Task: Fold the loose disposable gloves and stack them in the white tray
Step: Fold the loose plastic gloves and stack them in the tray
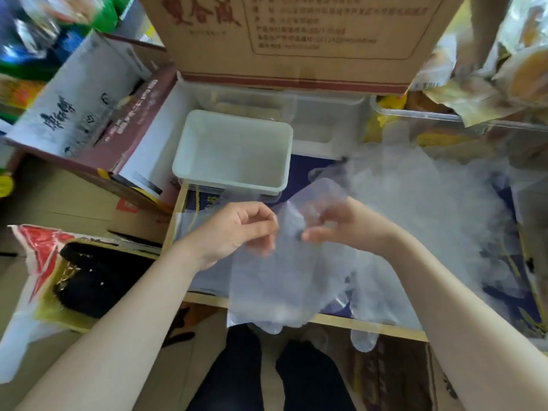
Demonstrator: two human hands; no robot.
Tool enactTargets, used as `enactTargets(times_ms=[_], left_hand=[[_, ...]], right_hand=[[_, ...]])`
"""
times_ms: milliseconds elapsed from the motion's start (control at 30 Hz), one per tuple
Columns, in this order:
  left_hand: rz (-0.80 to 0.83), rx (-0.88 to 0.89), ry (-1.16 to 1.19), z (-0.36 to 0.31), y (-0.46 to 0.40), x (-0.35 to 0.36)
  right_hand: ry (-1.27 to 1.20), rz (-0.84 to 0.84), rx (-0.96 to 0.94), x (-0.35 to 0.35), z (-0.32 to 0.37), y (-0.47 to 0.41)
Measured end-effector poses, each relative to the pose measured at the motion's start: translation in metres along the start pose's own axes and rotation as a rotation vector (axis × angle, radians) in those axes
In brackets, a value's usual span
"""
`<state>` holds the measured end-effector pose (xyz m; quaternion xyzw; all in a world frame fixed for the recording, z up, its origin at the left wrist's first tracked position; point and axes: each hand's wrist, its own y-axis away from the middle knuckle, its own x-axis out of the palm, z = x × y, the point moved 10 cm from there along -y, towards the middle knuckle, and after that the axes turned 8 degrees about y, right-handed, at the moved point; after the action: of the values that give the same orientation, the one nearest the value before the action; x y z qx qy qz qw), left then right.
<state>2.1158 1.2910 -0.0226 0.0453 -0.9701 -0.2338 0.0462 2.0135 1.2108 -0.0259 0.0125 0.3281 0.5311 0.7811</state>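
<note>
Both hands hold one clear glove [275,280] just nearer than the white tray [234,152]: the left hand [237,229] pinches its edge with curled fingers, the right hand [341,223] grips the top. The tray looks empty. Right of the tray lies a heap of loose gloves [421,209]; behind it stands a cardboard box [290,40].

left hand [237,229]: fingers curled, pinching clear glove [275,280] | right hand [341,223]: fingers curled, pinching same glove | both arms bare, reaching forward, hands close together
</note>
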Motion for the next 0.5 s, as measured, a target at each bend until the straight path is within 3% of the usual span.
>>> enactTargets(times_ms=[67,133,300,500], left_hand=[[-0.170,-0.052,-0.178,0.023,0.005,-0.042],[-0.298,-0.079,-0.362,0.041,0.013,-0.077],[-0.297,-0.131,-0.434,0.066,0.030,-0.111],[-0.404,-0.073,-0.675,0.058,0.033,-0.146]], right_hand=[[0.039,0.097,0.038,0.028,-0.002,-0.010],[-0.006,0.080,0.094,0.047,-0.004,-0.018],[0.153,-0.172,0.226,0.065,-0.010,-0.042],[0.269,-0.360,0.246,0.070,-0.001,-0.057]])
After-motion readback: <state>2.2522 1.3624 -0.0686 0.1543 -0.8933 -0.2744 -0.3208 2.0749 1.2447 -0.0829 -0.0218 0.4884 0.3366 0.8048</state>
